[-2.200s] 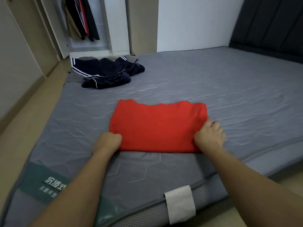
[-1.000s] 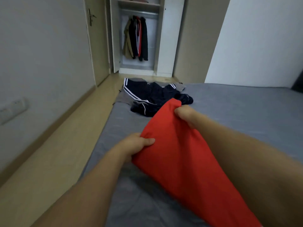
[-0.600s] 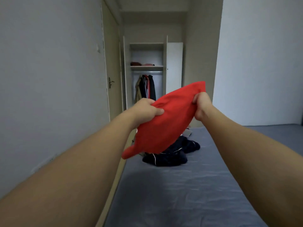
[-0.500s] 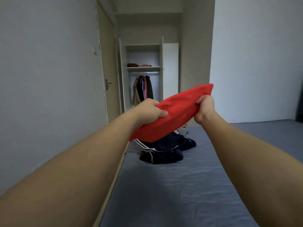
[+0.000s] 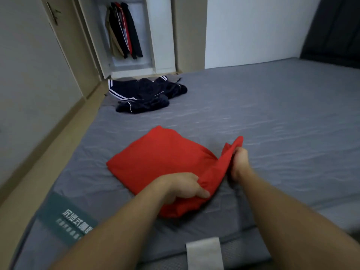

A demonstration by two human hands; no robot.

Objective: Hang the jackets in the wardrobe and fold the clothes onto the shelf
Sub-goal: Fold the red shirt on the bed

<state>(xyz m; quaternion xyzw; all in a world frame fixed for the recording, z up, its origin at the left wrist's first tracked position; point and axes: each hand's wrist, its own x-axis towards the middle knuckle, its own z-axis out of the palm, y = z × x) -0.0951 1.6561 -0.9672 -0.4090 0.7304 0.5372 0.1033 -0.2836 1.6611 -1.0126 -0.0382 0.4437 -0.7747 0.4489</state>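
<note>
The red garment [image 5: 155, 160], plain and bright, is lying partly folded on the grey mattress [image 5: 272, 114], its far portion flat and its near right edge lifted in a ridge. The left hand [image 5: 183, 187] is gripping the near fold; the right hand [image 5: 239, 160] is pinching the raised edge. A dark striped garment [image 5: 146, 94] is lying crumpled near the open wardrobe [image 5: 161, 36], where several jackets [image 5: 124, 30] are hanging.

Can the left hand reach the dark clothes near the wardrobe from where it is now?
Probably not. The left hand grips the red garment at the near edge of the mattress, and the dark clothes lie at its far corner. Nothing blocks the way.
</note>
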